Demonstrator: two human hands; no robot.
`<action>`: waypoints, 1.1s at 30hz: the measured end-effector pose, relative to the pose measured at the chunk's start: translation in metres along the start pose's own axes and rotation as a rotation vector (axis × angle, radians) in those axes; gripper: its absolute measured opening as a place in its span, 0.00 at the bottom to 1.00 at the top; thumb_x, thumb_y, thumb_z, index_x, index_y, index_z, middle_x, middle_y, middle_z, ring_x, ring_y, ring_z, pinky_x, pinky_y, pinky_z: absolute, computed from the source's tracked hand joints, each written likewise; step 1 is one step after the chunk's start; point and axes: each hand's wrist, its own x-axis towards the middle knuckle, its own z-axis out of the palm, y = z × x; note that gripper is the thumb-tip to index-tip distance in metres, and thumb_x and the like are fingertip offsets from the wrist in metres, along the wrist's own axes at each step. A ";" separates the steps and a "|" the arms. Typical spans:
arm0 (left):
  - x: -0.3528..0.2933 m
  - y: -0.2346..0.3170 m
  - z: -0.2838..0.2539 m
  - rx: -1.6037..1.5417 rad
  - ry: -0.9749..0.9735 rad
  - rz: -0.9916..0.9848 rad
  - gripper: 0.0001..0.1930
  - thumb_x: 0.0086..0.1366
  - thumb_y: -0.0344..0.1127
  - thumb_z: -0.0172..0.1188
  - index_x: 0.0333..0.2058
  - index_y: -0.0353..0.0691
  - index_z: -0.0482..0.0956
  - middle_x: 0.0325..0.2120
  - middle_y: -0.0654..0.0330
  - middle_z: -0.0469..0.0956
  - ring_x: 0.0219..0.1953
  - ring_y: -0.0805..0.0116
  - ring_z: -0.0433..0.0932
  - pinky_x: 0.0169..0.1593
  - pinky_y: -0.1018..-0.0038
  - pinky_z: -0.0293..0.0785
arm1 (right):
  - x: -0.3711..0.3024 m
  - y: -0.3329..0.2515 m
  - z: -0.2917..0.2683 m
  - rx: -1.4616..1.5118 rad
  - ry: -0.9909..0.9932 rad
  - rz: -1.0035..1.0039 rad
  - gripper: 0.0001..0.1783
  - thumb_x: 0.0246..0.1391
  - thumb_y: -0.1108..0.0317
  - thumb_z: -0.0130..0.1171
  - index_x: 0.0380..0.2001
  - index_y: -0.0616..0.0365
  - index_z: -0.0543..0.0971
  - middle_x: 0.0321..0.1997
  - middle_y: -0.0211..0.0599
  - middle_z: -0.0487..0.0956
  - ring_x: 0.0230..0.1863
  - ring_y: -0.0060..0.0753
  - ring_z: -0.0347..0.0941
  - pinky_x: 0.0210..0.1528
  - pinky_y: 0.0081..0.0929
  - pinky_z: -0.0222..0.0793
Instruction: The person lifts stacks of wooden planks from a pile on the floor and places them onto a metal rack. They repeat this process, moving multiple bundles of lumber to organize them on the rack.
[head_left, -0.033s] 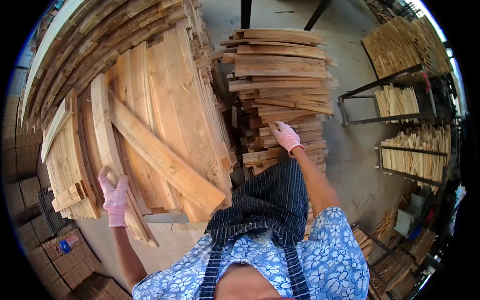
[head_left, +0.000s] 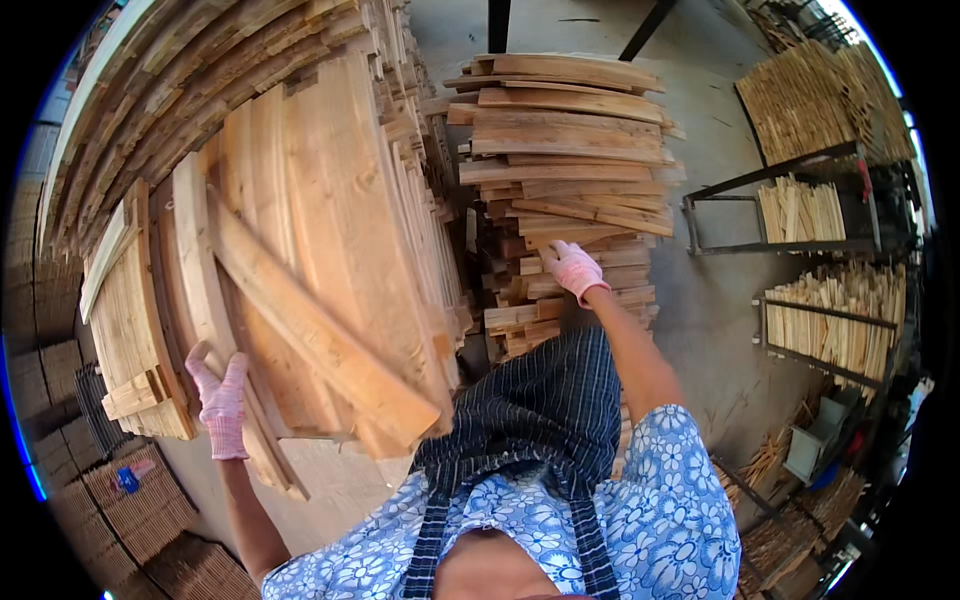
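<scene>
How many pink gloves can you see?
2. One pink glove is on the left hand, touching a long board. The other glove is on the right hand, at the middle woodpile. More could be hidden behind things.

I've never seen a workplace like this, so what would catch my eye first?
Probably the slanting plank lying across the broad boards at left. Next, perhaps, the pink-gloved left hand at the near part of a narrow board, and the matching right hand at the wood stack in the middle.
</scene>
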 end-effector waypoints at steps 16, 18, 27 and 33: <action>0.073 -0.034 -0.043 0.131 0.127 -0.053 0.44 0.69 0.47 0.65 0.76 0.44 0.51 0.75 0.51 0.55 0.74 0.53 0.58 0.76 0.60 0.52 | 0.174 0.006 -0.131 -0.719 0.052 -0.258 0.42 0.48 0.53 0.72 0.66 0.46 0.68 0.58 0.48 0.73 0.62 0.56 0.68 0.64 0.51 0.63; 0.075 -0.040 -0.047 0.118 0.108 -0.070 0.43 0.69 0.47 0.64 0.76 0.45 0.52 0.74 0.49 0.56 0.73 0.51 0.58 0.76 0.58 0.53 | 0.151 0.014 -0.121 -0.647 0.130 -0.278 0.41 0.45 0.57 0.73 0.64 0.49 0.69 0.56 0.49 0.73 0.61 0.56 0.69 0.62 0.52 0.66; 0.095 -0.039 -0.047 0.001 0.111 -0.145 0.43 0.68 0.45 0.64 0.76 0.43 0.53 0.68 0.50 0.64 0.67 0.55 0.65 0.71 0.62 0.61 | 0.189 0.033 -0.146 -0.650 0.175 -0.205 0.42 0.47 0.62 0.70 0.67 0.51 0.67 0.58 0.47 0.74 0.62 0.50 0.70 0.65 0.47 0.64; 0.101 -0.043 -0.051 0.018 0.110 -0.151 0.43 0.68 0.44 0.65 0.76 0.44 0.53 0.70 0.52 0.62 0.69 0.56 0.63 0.71 0.63 0.61 | 0.191 0.032 -0.151 -0.673 0.087 -0.227 0.38 0.49 0.63 0.68 0.64 0.53 0.68 0.57 0.48 0.75 0.61 0.51 0.73 0.63 0.50 0.67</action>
